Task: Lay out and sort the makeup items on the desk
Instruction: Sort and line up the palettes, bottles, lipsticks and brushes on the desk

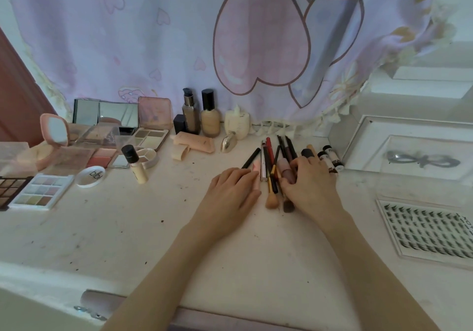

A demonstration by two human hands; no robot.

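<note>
1. The white, stained desk top [128, 241] carries the makeup in rough groups by kind: flat palettes at the left, bottles at the back, slim items in the middle. I judge this grouping to be the sorting already partly done.
2. The loose bundle of pencils, pens and brushes [273, 167] lies at centre, fanned and crossing one another, not yet in a row.
3. The left hand [230, 190] lies flat, fingers straight and together, tips against a pale pink slim tube [256, 174] at the bundle's left edge. It grips nothing; it appears to be steadying or nudging.
4. The right hand [311, 185] rests on the bundle's right side, fingers curled over a mauve lip-gloss tube [288, 172]. Whether they actually pinch it cannot be told.
5. Nearby: two small white-capped tubes [330, 160] just beyond the right hand; a gold oval case [228, 141] and a peach squeeze tube [194, 142] behind the left.
6. Obstructions: a clear tray of false-lash clusters [430, 231] limits room to the right; a pastel eyeshadow palette [42, 194] bounds the left.
</note>
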